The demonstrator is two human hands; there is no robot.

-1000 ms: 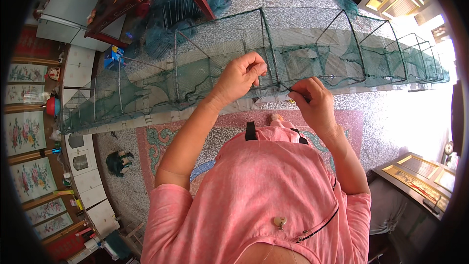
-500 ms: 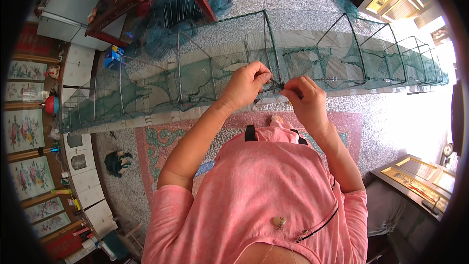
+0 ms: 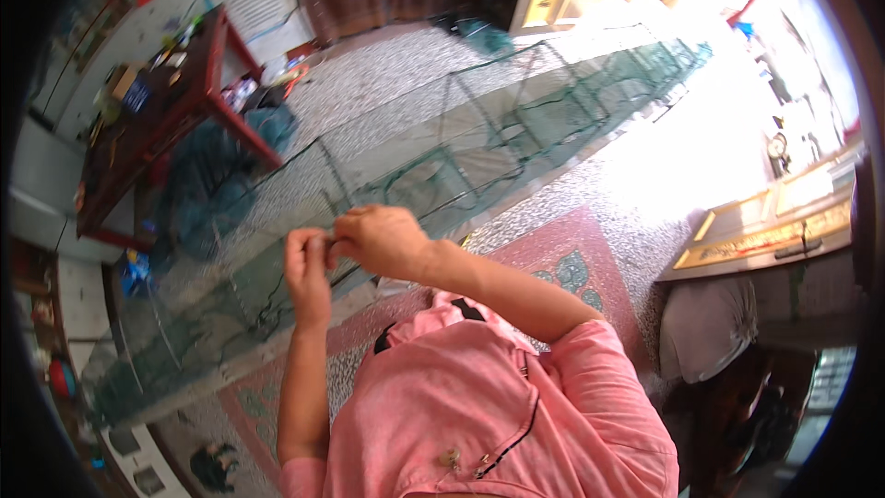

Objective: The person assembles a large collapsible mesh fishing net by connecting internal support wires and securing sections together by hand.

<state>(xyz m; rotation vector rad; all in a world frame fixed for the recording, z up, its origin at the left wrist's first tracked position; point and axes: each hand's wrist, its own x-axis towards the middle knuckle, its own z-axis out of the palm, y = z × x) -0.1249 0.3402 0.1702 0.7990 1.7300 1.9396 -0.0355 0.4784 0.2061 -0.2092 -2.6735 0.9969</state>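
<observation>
My left hand [image 3: 309, 267] and my right hand [image 3: 376, 238] meet at the near side of a long green mesh net cage [image 3: 433, 175] with square frames. Both have bent, pinched fingers; what lies between them is too small and blurred to make out. The cage stretches diagonally from the lower left to the bright upper right.
A red wooden table [image 3: 189, 101] with small items stands at the upper left, with bunched blue-green netting [image 3: 217, 189] beneath. A patterned floor panel [image 3: 590, 258] lies below the cage. Carved gold panels [image 3: 774, 231] and a covered bundle [image 3: 705, 327] are at the right.
The view has swung, so the cage now runs diagonally. My hands have moved left in the picture and come together, my right hand now reaching across beside my left.
</observation>
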